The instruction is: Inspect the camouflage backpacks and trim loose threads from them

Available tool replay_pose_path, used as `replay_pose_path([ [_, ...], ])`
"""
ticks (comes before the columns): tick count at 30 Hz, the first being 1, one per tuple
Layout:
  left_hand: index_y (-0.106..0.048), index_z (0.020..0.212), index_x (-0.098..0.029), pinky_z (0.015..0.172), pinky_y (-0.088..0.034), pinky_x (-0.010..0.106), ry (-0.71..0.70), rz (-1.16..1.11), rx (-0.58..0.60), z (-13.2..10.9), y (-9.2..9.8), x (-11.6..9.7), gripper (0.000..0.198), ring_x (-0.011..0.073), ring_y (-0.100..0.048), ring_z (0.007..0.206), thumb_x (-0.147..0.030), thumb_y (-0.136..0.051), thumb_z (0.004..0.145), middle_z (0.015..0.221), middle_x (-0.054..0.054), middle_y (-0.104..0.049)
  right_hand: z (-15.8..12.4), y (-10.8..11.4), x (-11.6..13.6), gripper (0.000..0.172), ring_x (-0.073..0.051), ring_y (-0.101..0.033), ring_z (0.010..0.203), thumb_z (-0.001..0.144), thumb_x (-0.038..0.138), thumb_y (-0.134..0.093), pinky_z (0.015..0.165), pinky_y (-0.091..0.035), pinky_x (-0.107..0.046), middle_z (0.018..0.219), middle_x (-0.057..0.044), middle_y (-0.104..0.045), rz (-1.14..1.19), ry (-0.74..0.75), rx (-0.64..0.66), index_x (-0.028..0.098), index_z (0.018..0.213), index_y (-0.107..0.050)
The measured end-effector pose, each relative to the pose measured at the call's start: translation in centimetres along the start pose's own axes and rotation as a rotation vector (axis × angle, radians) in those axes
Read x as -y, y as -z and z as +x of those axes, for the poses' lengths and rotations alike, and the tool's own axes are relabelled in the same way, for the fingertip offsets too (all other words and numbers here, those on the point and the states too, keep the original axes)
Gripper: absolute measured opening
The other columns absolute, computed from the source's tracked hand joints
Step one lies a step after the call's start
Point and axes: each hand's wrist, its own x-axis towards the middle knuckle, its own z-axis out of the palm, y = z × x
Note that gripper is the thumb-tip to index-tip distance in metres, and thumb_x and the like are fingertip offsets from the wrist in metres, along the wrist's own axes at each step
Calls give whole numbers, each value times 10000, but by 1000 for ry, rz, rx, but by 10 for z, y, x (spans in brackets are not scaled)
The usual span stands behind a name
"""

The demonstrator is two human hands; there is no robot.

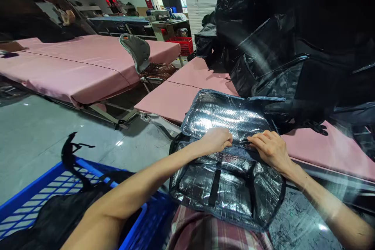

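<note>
An insulated bag (pixel 234 187) with a silver foil lining lies open across my lap, its foil-lined lid (pixel 222 113) folded back over the table's edge. My left hand (pixel 218 140) is closed, its fingers curled on the bag along the seam where the lid joins the body. A short gap to the right, my right hand (pixel 271 150) pinches the same seam between thumb and fingers. The left fingertips are partly hidden. A dark strap (pixel 215 187) runs down the inside of the bag between the foil panels.
Black bags (pixel 258 47) are heaped on the pink-covered table (pixel 175 93) ahead and to the right. A blue crate (pixel 32 195) with black bags in it stands at my left. Beyond are another pink table (pixel 73 62), a grey chair (pixel 137 52) and a person (pixel 63 9).
</note>
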Motion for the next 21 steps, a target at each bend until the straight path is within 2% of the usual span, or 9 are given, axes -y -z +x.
replay_pose_path([
  [3, -625, 655, -159, 590, -307, 234, 51, -74, 94, 14, -3, 0, 182, 132, -503, 640, -155, -481, 767, 682, 11, -605, 0, -1, 2, 170, -141, -490, 716, 893, 248, -492, 623, -306, -290, 863, -12, -675, 31, -32, -34, 213, 949, -648],
  [7, -596, 609, -157, 584, -289, 221, 78, -135, 207, 25, 2, 9, 150, 113, -466, 586, -164, -505, 729, 587, -20, -558, 1, -4, 8, 173, -140, -496, 722, 901, 235, -480, 621, -300, -289, 861, -9, -676, 22, 16, -29, 210, 940, -647],
  [10, -579, 594, -158, 586, -284, 220, 57, -133, 207, 26, 2, 13, 157, 109, -445, 573, -173, -489, 721, 575, -24, -537, 3, -8, 10, 184, -144, -484, 711, 903, 211, -468, 616, -289, -296, 840, -7, -675, -38, 55, -16, 212, 951, -646],
  [17, -590, 633, -162, 600, -298, 218, 32, -114, 169, 23, -6, 16, 158, 119, -477, 613, -171, -454, 713, 668, -7, -598, 9, -7, 10, 261, -156, -464, 715, 908, 123, -401, 625, -269, -313, 827, -24, -655, -126, 200, 49, 207, 1005, -628],
  [21, -591, 630, -159, 608, -306, 218, 34, -107, 167, 22, -5, 15, 161, 122, -481, 626, -165, -453, 714, 675, 0, -599, 12, -8, 4, 190, -155, -473, 718, 902, 177, -444, 621, -281, -299, 777, -18, -636, 53, 125, 111, 202, 928, -630],
])
